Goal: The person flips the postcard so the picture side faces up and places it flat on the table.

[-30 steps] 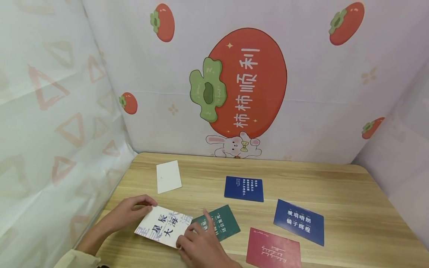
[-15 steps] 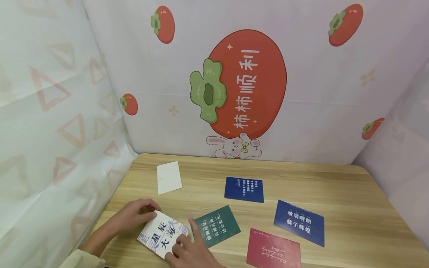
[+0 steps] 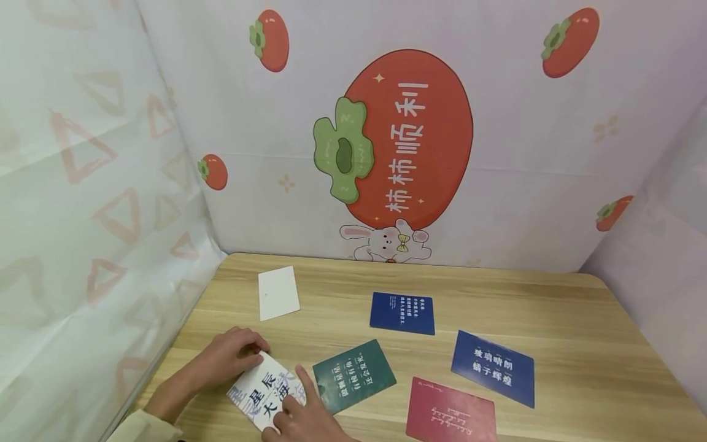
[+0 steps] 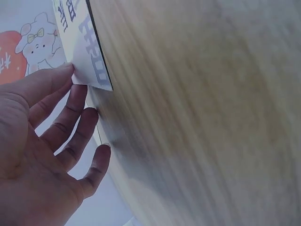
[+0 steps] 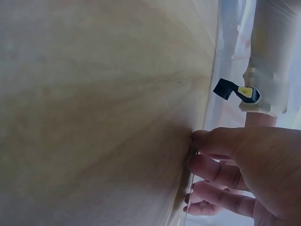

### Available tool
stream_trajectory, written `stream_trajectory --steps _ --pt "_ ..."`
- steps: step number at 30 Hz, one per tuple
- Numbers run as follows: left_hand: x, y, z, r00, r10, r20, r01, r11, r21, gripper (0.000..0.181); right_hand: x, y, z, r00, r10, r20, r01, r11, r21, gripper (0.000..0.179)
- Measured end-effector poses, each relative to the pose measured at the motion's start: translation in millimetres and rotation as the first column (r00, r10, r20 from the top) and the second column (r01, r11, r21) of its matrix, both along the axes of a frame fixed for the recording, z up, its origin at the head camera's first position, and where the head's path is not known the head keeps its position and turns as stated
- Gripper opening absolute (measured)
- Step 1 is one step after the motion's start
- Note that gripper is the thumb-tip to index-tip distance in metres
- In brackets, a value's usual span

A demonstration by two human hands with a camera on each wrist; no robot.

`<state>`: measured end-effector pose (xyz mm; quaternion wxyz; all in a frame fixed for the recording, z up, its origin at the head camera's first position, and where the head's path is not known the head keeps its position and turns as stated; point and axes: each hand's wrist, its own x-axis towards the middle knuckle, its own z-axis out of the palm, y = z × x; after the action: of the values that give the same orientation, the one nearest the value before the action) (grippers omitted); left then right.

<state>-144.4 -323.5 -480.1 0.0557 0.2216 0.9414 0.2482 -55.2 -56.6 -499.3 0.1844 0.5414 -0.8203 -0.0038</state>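
A white postcard (image 3: 259, 399) with dark Chinese characters and pale purple ones lies between both hands at the table's front left. My left hand (image 3: 234, 356) pinches its upper left corner; in the left wrist view the thumb presses the card's (image 4: 89, 54) face and the other fingers are spread below. My right hand (image 3: 309, 417) holds the opposite edge, with the index finger raised off the card. In the right wrist view, my right hand (image 5: 235, 169) has thumb and fingers at a thin edge, seen almost side-on.
A green card (image 3: 355, 376) lies just right of the hands. Farther right are a red card (image 3: 452, 410) and a blue card (image 3: 493, 368); another blue card (image 3: 402, 313) lies behind. A blank white card (image 3: 278, 293) lies back left. Patterned cloth (image 3: 265, 123) bounds the wooden table (image 3: 497, 294).
The held postcard has turned clockwise and shifted towards the front. My right hand has moved left and down with it, uncovering the green card. The other cards have stayed put.
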Motion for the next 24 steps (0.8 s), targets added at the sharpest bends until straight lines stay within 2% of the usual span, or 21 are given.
stream_trajectory --steps 10,19,24 --pt "4.1 9.1 -0.4 0.994 0.017 -0.110 -0.029 0.994 -0.105 0.016 -0.6 -5.3 3.1 0.998 0.014 0.057 -0.017 0.998 0.057 0.024" --pt "6.0 8.1 -2.5 0.993 0.015 -0.121 -0.030 0.992 -0.124 0.017 0.3 -4.7 -0.2 0.999 0.012 0.032 -0.014 0.997 0.071 0.025" --pt "5.9 8.0 -1.4 0.991 0.013 -0.132 -0.032 0.990 -0.137 0.016 -1.7 -0.4 0.9 1.000 0.018 0.022 -0.018 0.999 0.029 0.025"
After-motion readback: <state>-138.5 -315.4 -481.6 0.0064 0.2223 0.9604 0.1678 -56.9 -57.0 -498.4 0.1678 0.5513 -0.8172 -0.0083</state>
